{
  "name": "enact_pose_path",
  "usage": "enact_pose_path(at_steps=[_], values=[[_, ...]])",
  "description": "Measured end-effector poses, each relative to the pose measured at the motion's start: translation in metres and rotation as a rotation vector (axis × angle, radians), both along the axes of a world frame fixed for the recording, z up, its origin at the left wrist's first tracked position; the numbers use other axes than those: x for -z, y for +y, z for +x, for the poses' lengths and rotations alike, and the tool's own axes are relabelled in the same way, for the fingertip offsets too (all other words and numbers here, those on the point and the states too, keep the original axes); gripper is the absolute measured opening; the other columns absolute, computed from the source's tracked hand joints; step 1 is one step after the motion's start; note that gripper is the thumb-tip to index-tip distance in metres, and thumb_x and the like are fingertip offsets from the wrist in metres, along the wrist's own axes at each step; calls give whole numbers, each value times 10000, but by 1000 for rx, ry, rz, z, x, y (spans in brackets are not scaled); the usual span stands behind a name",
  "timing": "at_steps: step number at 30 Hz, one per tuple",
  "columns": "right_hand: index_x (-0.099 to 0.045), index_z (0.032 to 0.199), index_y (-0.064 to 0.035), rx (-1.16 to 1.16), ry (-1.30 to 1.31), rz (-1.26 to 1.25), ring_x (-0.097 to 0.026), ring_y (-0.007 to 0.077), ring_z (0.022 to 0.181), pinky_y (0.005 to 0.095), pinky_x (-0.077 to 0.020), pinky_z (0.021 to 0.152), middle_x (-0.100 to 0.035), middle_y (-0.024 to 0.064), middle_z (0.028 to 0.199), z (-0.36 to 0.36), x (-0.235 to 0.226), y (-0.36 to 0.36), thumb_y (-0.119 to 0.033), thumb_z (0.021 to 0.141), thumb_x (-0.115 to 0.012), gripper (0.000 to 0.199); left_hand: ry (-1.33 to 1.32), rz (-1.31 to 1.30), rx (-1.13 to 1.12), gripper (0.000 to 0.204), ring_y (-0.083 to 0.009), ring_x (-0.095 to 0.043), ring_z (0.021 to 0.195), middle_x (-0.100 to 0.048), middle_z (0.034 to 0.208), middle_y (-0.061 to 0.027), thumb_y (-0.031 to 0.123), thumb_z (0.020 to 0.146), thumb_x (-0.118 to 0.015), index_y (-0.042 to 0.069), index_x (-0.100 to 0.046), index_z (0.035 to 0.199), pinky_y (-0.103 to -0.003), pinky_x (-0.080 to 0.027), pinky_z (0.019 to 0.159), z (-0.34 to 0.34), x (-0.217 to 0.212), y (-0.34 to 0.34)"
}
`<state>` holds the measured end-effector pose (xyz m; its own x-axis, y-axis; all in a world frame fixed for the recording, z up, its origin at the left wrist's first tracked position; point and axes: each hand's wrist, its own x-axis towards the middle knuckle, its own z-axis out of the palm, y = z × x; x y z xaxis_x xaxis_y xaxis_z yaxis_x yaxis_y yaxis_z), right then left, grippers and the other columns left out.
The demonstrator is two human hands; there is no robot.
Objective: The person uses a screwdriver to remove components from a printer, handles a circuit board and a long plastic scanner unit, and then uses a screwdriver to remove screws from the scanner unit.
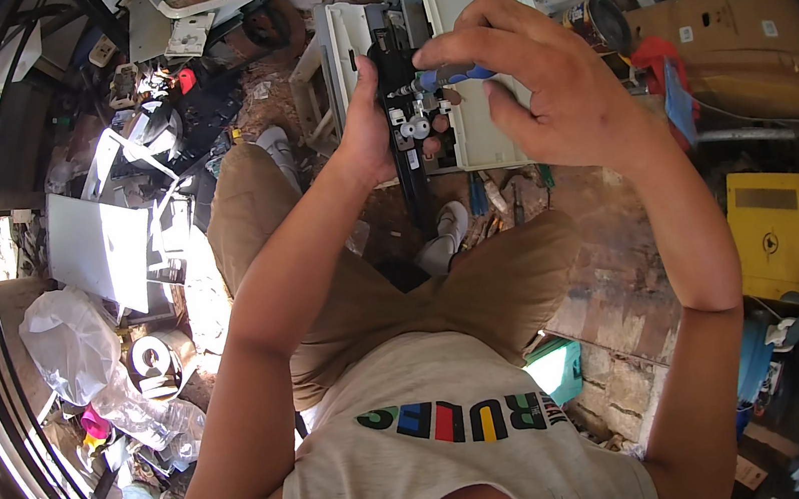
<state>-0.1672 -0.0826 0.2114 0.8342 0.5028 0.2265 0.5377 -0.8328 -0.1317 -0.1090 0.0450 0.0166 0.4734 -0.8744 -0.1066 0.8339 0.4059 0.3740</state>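
Note:
My left hand grips a long black mechanical part with white rollers or gears on it. The thumb lies along its left side, and fingertips show from beneath on the right. My right hand is curled around a blue-handled screwdriver, its index finger bent over the handle and its thumb below. The screwdriver lies crosswise, with its shaft pointing left at the black part. Whether its tip touches the part is too small to tell. Behind both hands is an off-white plastic casing.
Several hand tools lie on the floor between my feet and the casing. A yellow case and a cardboard box stand right. At left are a white panel, a clear plastic bag and scattered scrap.

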Motion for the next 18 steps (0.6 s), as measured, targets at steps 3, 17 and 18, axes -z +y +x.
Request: enact_pose_path(at_steps=[3, 17, 18], values=[[-599, 1225, -158, 157, 99, -44, -637, 299, 799, 390, -500, 684, -645, 115, 952, -6, -11, 11, -171, 820, -723, 424, -45, 81, -17, 878, -164, -636, 746, -661, 1003, -101, 828, 855, -168, 124, -550, 1214, -287, -507, 520, -1, 2, -2], [-590, 1164, -134, 113, -46, 13, -632, 328, 847, 413, -521, 735, -636, 118, 938, -5, 0, 4, -157, 813, -691, 365, -43, 36, -24, 908, -171, -638, 748, -663, 1009, -97, 839, 842, -192, 111, -543, 1256, -305, -524, 548, -3, -4, -2], [-590, 1159, -131, 126, -29, 16, -631, 328, 847, 410, -522, 735, -636, 118, 944, -7, -3, 7, -149, 817, -683, 355, -50, 45, -33, 910, -173, -637, 748, -662, 1007, -96, 841, 840, -195, 110, -543, 1256, -308, -524, 553, -3, -4, -1]])
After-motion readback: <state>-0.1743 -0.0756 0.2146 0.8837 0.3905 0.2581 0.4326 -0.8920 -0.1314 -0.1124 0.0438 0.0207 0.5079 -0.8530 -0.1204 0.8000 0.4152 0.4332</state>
